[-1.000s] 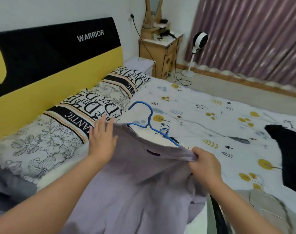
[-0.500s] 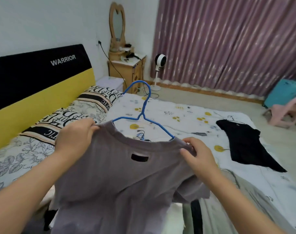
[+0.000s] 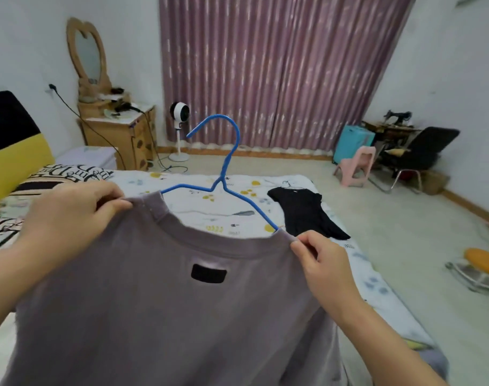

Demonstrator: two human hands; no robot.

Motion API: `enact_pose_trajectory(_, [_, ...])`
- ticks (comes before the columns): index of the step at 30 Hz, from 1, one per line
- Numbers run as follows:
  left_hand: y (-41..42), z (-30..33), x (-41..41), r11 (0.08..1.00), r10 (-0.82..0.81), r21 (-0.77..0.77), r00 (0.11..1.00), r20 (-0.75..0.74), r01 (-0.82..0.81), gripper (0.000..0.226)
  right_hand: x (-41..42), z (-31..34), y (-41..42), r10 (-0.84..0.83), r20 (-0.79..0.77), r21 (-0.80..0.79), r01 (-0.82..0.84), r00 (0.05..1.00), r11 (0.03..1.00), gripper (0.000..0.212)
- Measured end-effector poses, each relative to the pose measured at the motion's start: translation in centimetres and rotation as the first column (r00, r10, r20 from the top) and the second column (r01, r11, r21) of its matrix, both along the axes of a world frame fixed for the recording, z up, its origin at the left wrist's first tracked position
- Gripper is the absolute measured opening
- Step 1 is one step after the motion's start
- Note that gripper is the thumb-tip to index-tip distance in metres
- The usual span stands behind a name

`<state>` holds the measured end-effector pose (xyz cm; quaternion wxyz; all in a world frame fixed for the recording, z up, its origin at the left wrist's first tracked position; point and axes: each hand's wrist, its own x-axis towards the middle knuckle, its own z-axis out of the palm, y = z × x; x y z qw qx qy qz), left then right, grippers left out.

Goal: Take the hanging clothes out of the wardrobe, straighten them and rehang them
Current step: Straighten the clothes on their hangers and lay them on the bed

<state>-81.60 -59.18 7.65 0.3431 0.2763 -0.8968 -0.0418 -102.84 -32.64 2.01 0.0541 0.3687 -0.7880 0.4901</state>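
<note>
Lifted off the bed (image 3: 357, 263) a second ago, the grey shirt (image 3: 165, 307) now hangs upright on its blue hanger (image 3: 226, 162), my left hand (image 3: 67, 215) and right hand (image 3: 324, 263) each pinching a shoulder—straightened enough, I judge, for rehanging.

Grey shirt (image 3: 159, 316), blue hanger (image 3: 226, 165), black top (image 3: 304, 213).

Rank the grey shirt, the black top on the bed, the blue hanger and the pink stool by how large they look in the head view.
Largest to smallest as they look:
1. grey shirt, fills the lower frame, though it is nearest the camera
2. blue hanger, only partly showing
3. black top
4. pink stool, farthest off

The hanger and the black top look close in extent; that order is unsure.
</note>
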Motion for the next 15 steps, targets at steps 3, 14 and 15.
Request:
enact_pose_trajectory(3, [6.0, 0.2, -2.6, 0.998, -0.063, 0.019, 0.998, 0.012, 0.063, 0.008, -1.6, -0.1, 6.7, -0.045, 0.011, -0.010, 0.045, 0.999, 0.999, 0.027])
enact_pose_trajectory(14, [23.4, -2.1, -12.0, 0.935, -0.309, 0.196, 0.950, 0.049, 0.294, 0.026, -7.6, -0.3, 26.6, -0.282, 0.014, 0.021, 0.281, 0.959, 0.959, 0.019])
enact_pose_trajectory(15, [24.5, -2.4, -13.0, 0.918, -0.356, 0.210, 0.932, 0.065, 0.336, 0.029, -8.4, -0.2, 27.8, -0.317, 0.003, 0.029, 0.317, 0.948, 0.948, 0.019])
